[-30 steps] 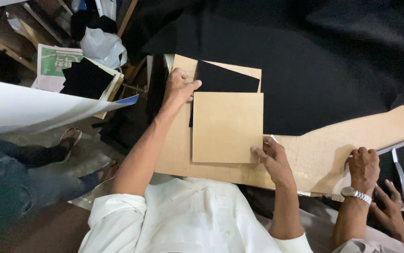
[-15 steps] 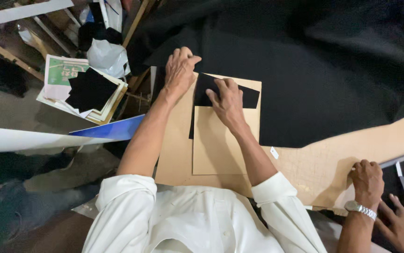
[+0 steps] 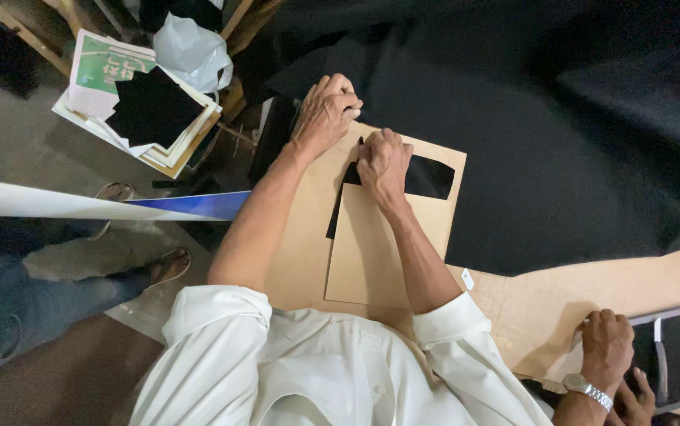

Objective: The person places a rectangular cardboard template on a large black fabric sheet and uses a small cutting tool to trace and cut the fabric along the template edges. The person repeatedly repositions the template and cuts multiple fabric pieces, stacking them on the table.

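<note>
Right hand [image 3: 383,162] curled, knuckles pressing the black fabric piece [image 3: 427,177] at the top edge of the small cardboard template [image 3: 364,252], left hand [image 3: 326,110] curled, holding down the larger cardboard sheet [image 3: 300,252] underneath, black cloth [image 3: 553,118] beyond.

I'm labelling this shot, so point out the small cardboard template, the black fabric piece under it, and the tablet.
Small cardboard template [image 3: 364,252]: head view, bare middle of its face.
Black fabric piece [image 3: 429,177]: head view, exposed right end.
Tablet [image 3: 675,347]: head view, dark screen.

Matt brown card [image 3: 368,260], black cloth [image 3: 427,177]
</note>
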`<state>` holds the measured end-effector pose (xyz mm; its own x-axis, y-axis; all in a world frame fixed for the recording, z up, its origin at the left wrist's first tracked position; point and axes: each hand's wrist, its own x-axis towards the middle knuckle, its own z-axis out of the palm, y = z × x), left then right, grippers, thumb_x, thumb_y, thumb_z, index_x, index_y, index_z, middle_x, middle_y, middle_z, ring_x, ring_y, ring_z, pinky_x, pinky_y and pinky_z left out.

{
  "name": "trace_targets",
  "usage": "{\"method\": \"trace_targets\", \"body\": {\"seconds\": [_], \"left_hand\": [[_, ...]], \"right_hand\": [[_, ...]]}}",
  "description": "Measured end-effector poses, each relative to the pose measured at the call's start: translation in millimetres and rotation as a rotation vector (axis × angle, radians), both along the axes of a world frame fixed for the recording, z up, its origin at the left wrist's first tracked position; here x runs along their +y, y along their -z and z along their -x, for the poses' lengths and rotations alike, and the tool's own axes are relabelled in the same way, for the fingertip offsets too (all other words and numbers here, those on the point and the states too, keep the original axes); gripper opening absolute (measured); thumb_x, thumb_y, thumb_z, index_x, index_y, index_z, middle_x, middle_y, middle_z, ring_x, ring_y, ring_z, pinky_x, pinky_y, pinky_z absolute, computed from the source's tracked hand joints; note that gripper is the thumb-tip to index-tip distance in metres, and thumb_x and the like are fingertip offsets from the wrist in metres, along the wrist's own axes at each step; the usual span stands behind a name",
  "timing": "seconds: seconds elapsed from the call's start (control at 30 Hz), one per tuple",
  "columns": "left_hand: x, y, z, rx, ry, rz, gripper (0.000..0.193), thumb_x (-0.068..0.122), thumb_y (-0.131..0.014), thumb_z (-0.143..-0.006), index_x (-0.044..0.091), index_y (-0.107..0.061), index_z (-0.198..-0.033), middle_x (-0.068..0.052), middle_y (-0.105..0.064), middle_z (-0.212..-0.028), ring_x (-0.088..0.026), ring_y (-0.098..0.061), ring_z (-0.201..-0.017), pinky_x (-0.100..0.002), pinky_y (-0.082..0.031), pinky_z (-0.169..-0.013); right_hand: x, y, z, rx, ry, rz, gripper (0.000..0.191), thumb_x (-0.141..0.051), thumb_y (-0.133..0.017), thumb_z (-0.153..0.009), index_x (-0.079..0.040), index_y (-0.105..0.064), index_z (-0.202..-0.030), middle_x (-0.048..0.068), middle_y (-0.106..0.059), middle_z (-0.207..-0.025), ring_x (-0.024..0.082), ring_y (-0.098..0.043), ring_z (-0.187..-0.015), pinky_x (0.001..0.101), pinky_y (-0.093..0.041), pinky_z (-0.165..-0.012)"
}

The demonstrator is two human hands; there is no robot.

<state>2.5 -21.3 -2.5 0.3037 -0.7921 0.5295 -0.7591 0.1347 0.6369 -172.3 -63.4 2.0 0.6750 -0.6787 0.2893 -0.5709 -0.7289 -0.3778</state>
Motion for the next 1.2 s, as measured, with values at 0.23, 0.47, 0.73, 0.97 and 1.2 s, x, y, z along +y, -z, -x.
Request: {"method": "trace_targets", "body": {"seconds": [0.23,0.47,0.73,0.97,1.2], "left_hand": [[2.7,-12.9,7.7,-0.057,-0.014,-0.005,0.012,0.005,-0.078,-0.085,0.008,-0.076,-0.097,-0.005,-0.062,-0.107,-0.026,-0.058,-0.103,-0.042,-0.046,-0.088],[66.7,-49.7,69.2,0.248,-0.334,-0.218,0.023,0.009,-0.069,-0.093,0.002,-0.065,-0.115,-0.015,-0.063,-0.118,-0.034,-0.065,-0.105,-0.047,-0.053,-0.087],[179.5,-64.9,166.8,0.221,-0.11,-0.662,0.06,0.033,-0.078,-0.082,0.0,-0.056,-0.127,-0.023,-0.059,-0.117,-0.046,-0.058,-0.104,-0.056,-0.048,-0.087],[185.9,-58.1,169.7,0.253,-0.04,-0.61,0.068,0.033,-0.079,-0.083,-0.001,-0.049,-0.134,-0.025,-0.055,-0.123,-0.046,-0.056,-0.111,-0.056,-0.046,-0.094],[175.0,-57.6,162.2,0.312,-0.093,-0.582,0.07,0.035,-0.079,-0.082,-0.001,-0.05,-0.134,-0.022,-0.054,-0.127,-0.043,-0.052,-0.121,-0.053,-0.046,-0.097]], "right_hand": [[26.5,-54.5,51.6,-0.233,-0.021,0.059,0.036,-0.018,-0.076,-0.093,0.001,-0.063,-0.121,0.017,-0.058,-0.127,0.034,-0.056,-0.118,0.0487,-0.04,-0.101],[80.9,-94.3,179.2,-0.045,0.335,-0.338,0.044,-0.024,-0.071,-0.095,0.002,-0.06,-0.129,0.019,-0.061,-0.113,0.031,-0.063,-0.088,0.0401,-0.052,-0.073],[121.5,-61.9,218.0,-0.138,0.494,-0.58,0.055,-0.025,-0.077,-0.088,0.006,-0.055,-0.129,0.016,-0.065,-0.104,0.025,-0.065,-0.085,0.0362,-0.055,-0.075],[111.4,-44.4,226.9,-0.253,0.457,-0.361,0.065,-0.022,-0.086,-0.085,0.011,-0.054,-0.131,0.025,-0.063,-0.115,0.029,-0.062,-0.102,0.0387,-0.053,-0.086],[119.8,-45.5,228.8,-0.14,0.588,-0.528,0.075,-0.027,-0.08,-0.083,0.012,-0.049,-0.139,0.025,-0.066,-0.11,0.033,-0.064,-0.092,0.0398,-0.055,-0.08]]}}
